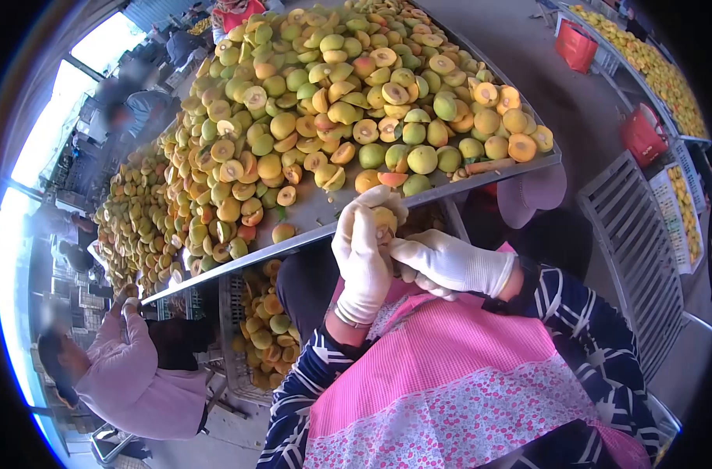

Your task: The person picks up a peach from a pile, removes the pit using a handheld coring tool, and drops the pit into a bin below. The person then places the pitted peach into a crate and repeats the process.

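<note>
Both my hands wear white gloves and meet just in front of the metal table's near edge, above my lap. My left hand [365,254] is wrapped round a cut fruit half [384,222], its cut face partly showing. My right hand [453,264] is closed beside it, thumb and fingers pinched against the fruit; whatever it grips is too hidden to name. Beyond them, a large heap of halved yellow-green fruit [332,102] lies on the metal table [313,205].
A crate of fruit [266,324] stands below the table at my left. A co-worker in a light top [141,375] sits at the far left. A slatted metal rack [641,250], red bags [643,134] and another fruit-covered table [645,59] are at the right.
</note>
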